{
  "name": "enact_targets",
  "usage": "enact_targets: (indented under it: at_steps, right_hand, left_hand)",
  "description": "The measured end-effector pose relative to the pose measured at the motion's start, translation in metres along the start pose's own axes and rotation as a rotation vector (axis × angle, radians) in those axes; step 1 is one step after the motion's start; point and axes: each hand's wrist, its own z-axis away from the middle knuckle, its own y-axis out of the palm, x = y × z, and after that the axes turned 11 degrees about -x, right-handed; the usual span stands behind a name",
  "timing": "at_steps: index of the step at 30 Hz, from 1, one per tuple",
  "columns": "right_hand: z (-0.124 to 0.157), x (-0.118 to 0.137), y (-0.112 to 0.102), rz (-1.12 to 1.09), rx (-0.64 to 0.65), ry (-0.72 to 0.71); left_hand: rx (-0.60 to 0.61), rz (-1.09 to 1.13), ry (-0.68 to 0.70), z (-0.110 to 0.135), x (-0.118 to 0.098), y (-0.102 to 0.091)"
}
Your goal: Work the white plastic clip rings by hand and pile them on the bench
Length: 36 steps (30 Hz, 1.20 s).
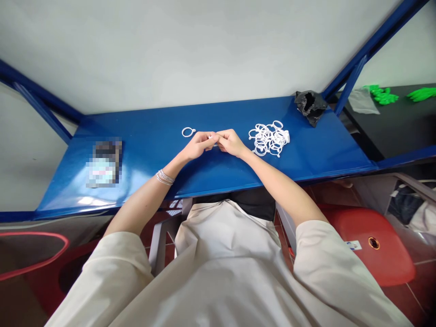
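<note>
Head view looks down on a long blue painted-metal bench, with a crumpled black plastic bag on its far edge near the right corner and a flat pixelated object, too blurred to tell, near the left end. Most of the white plastic curtain rings lie tangled in a heap right of centre, while one single white ring sits apart near the far edge, left of the hands. Both arms reach forward, elbows wide. The left hand, thin silver bangles at its wrist, and the right hand meet mid-bench, closed together on a small white piece, mostly hidden by the fingers.
</note>
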Motion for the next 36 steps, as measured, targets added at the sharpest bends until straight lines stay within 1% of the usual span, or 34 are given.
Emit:
enact_targets:
  at_steps: [9, 14, 18, 23, 26, 36]
  right_hand:
    - [0.002, 0.009, 0.002, 0.04, 0.005, 0.073]
    - [0.002, 0.011, 0.003, 0.054, -0.001, 0.093]
    - [0.002, 0.012, 0.003, 0.037, 0.007, 0.138]
    - [0.001, 0.012, 0.004, 0.023, 0.029, 0.174]
    - [0.001, 0.011, 0.004, 0.028, 0.04, 0.182]
    - [0.0, 0.002, 0.003, 0.038, 0.052, 0.151]
  left_hand:
    - [0.014, -0.024, -0.027, 0.001, 0.003, 0.0]
    - [0.029, -0.085, -0.003, 0.001, 0.002, -0.001]
    - [0.033, -0.159, 0.023, 0.002, -0.003, -0.001]
    - [0.018, -0.218, 0.089, 0.002, -0.009, 0.0]
    - [0.013, -0.228, 0.119, 0.002, -0.009, 0.0]
    - [0.047, -0.223, 0.137, 0.002, -0.011, -0.002]
